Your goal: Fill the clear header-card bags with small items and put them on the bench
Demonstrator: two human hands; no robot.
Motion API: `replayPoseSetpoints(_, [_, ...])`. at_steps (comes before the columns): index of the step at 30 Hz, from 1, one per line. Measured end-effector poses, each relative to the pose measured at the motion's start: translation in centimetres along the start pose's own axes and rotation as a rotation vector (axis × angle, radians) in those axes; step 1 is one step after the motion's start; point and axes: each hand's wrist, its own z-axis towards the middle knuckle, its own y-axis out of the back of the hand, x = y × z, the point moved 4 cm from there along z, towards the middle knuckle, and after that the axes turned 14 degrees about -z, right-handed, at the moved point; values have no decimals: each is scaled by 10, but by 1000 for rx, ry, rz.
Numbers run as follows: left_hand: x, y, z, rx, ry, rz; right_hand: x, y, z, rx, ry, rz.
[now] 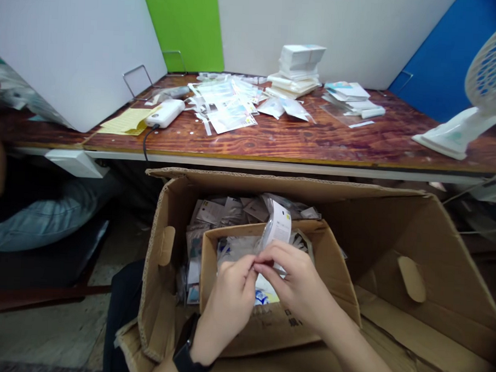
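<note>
A white card-backed plastic packet [277, 225] is held in the narrow pinching grip of the left hand [226, 311] and right hand [297, 284], lower centre of the frame, above a small brown cardboard box [266, 329] set inside a larger open carton [393, 241].

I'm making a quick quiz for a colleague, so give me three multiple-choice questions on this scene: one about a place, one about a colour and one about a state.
1. Where is the white fan?
A. On the floor
B. On the right end of the wooden desk
C. Inside a box

2. What colour is the watch on the left hand?
A. Black
B. White
C. Green

3. What state is the plastic packet in?
A. Lying on the desk
B. Held by the left hand and right hand
C. Lying on the floor

1: B, its base sits on the desk's right end.
2: A, the band shows black on the wrist.
3: B, both hands' fingers meet at its lower end.
</note>
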Motion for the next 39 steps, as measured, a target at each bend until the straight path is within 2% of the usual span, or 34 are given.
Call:
replayPoseSetpoints(7, [-1, 0, 1, -48, 11, -103, -2, -4, 0, 24, -39, -58])
replayPoseSetpoints(15, [2, -2, 1, -1, 28, 43, 2, -10, -1, 15, -4, -207])
replayPoseSetpoints(20, [0, -1, 3, -4, 27, 51, 0, -10, -2, -50, 10, -166])
replayPoseSetpoints(27, [0, 4, 6, -50, 20, -53, 1, -12, -5, -133, 95, -140])
replayPoseSetpoints(36, [3, 8, 8, -58, 36, -102, 3, -13, -4, -109, 136, -104])
replayPoseSetpoints(39, [3, 8, 8, -41, 44, -94, 2, -11, -2, -75, 99, -36])
